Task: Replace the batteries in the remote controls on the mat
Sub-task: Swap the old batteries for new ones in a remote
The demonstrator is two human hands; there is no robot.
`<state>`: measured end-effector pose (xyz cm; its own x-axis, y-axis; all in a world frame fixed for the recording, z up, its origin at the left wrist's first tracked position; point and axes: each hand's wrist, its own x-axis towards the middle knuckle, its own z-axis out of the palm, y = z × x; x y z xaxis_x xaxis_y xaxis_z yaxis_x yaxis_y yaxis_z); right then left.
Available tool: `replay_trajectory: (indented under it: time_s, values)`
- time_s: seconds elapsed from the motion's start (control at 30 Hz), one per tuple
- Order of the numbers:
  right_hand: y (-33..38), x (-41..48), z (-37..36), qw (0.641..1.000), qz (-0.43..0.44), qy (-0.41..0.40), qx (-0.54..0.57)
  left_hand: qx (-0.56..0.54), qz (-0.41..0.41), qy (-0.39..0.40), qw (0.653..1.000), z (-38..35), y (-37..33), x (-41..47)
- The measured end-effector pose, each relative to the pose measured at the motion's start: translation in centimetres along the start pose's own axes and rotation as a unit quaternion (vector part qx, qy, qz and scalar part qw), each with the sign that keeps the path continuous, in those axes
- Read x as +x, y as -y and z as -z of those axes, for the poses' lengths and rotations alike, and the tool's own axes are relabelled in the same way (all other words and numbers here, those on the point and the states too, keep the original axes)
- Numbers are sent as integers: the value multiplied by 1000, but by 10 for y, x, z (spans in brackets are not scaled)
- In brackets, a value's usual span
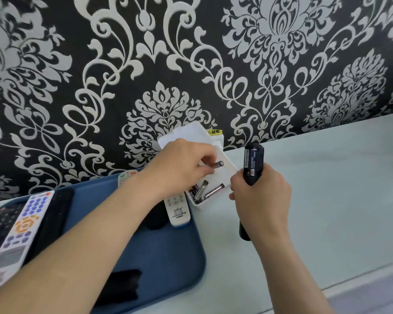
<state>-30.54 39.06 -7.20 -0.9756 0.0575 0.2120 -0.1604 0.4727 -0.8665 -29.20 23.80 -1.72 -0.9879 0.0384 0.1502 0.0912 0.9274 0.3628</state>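
The pale worktop (pixel 327 177) carries a blue mat (pixel 168 257) on the left, with remote controls (pixel 21 227) lying on it. A white box (pixel 227 173) of loose batteries (pixel 204 191) sits beside the mat. The right hand (pixel 261 200) has its grip wrapped around a black remote (pixel 260 164), with a fitted battery (pixel 250 162) showing in its open back. The left hand (pixel 182 164) pinches a single battery (pixel 218 164) in its grip above the box.
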Motion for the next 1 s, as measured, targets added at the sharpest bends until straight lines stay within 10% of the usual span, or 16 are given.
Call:
replay_trajectory:
  time_s: [0.2,0.47,1.0]
  values:
    - [0,-4,-5,1000,-7,-15,10,-229,96,-155,956,17,2,-32]
    - [5,-8,5,999,-27,7,23,-47,104,-32,993,-20,8,-65]
    - [8,0,23,995,-30,89,-40,-49,73,-4,996,-30,13,-69]
